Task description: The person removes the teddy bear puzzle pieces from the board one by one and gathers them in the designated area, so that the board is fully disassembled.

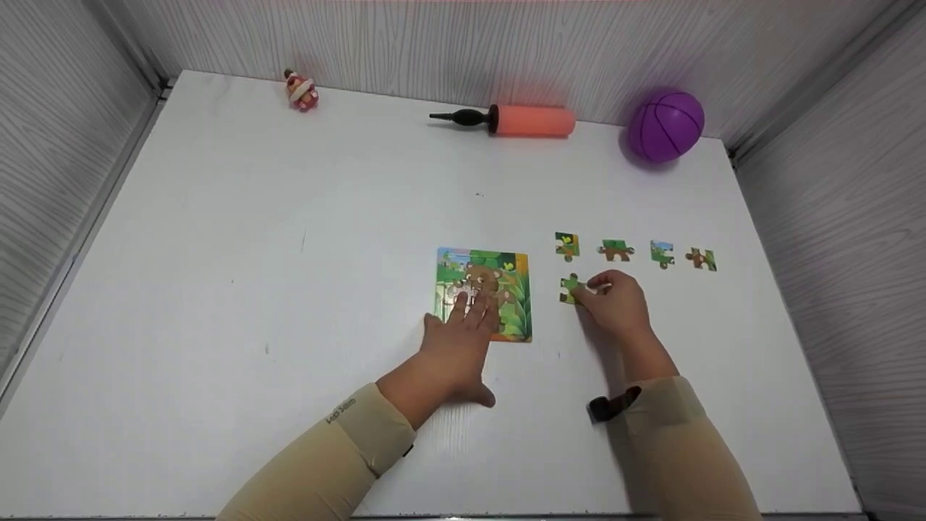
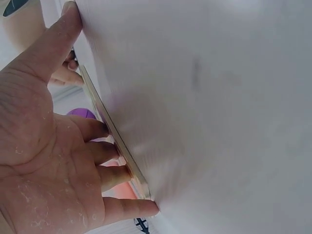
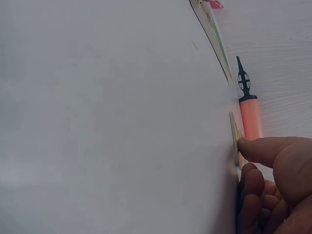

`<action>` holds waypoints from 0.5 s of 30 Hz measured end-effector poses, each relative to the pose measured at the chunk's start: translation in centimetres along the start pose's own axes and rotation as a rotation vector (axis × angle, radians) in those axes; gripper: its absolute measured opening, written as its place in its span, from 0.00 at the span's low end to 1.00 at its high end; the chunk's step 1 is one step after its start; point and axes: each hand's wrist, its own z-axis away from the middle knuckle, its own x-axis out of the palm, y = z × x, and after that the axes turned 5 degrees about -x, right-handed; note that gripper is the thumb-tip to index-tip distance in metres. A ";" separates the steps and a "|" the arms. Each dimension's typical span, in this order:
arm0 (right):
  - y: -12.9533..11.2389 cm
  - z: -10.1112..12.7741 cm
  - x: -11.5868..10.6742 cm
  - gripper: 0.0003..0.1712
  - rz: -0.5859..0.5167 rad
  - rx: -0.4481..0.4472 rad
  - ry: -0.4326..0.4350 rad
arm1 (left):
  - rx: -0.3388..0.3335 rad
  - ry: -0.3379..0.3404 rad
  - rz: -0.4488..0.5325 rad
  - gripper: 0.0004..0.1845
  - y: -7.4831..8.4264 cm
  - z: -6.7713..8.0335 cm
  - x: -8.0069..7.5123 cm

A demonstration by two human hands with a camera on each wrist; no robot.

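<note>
A square jigsaw puzzle point(image 1: 518, 304) with a bear picture lies flat on the white table. My left hand point(image 1: 459, 351) rests on its lower left part with straight, spread fingers, covering some of the picture; in the left wrist view the fingertips sit along the board's edge point(image 2: 117, 131). To the right of the puzzle, my right hand point(image 1: 618, 304) pinches a green puzzle piece point(image 1: 567, 291) by its right side, thumb on top. The right wrist view shows the thumb point(image 3: 256, 148) against the piece's edge, other fingers curled.
Behind the right hand lie several loose pieces in a row, including a green one with a yellow bird point(image 1: 568, 246) and a brown one point(image 1: 702, 258). Along the back wall are a small red figurine point(image 1: 302, 92), an orange hand pump point(image 1: 535, 121) and a purple ball point(image 1: 665, 126).
</note>
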 end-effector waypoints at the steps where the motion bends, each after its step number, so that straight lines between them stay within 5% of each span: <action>1: 0.0 0.0 0.0 0.22 -0.005 0.003 -0.005 | 0.000 0.001 0.001 0.75 0.0 0.0 0.0; 15: 0.2 -0.6 -0.5 0.23 -0.056 0.031 -0.064 | -0.009 0.000 0.012 0.78 -0.1 -0.1 0.1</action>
